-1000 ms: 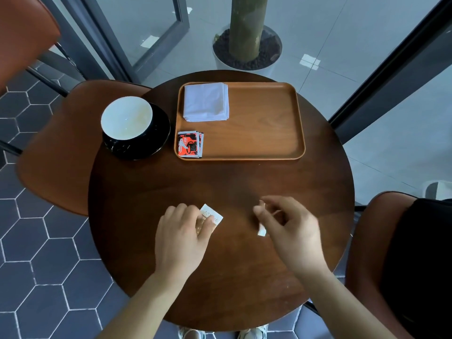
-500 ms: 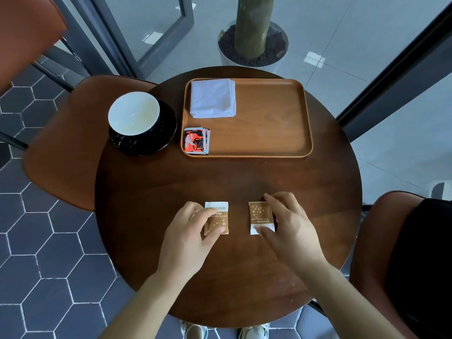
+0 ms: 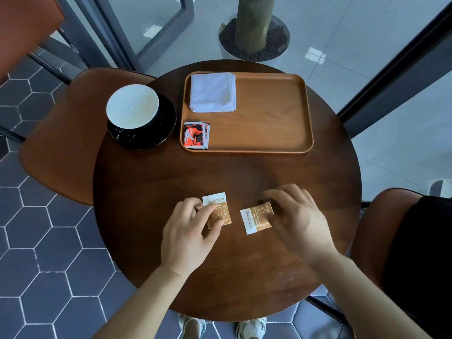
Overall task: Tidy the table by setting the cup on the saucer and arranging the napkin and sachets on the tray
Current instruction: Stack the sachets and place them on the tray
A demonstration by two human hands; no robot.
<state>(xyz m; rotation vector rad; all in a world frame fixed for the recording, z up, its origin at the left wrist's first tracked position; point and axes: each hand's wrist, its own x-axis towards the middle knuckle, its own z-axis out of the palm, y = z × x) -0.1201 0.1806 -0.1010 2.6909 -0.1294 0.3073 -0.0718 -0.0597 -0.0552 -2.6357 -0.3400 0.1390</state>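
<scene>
So the left hand [image 3: 186,236] pinches a brown sachet [image 3: 221,211] on the table [image 3: 220,172]. Right hand [image 3: 298,221] grips the second sachet [image 3: 255,217].

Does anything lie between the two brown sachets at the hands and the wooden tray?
Nothing visible: only bare table lies between the left brown sachet, the right brown sachet and the tray. On the tray, the napkin and red sachets take the left side; the rest is free.
</scene>
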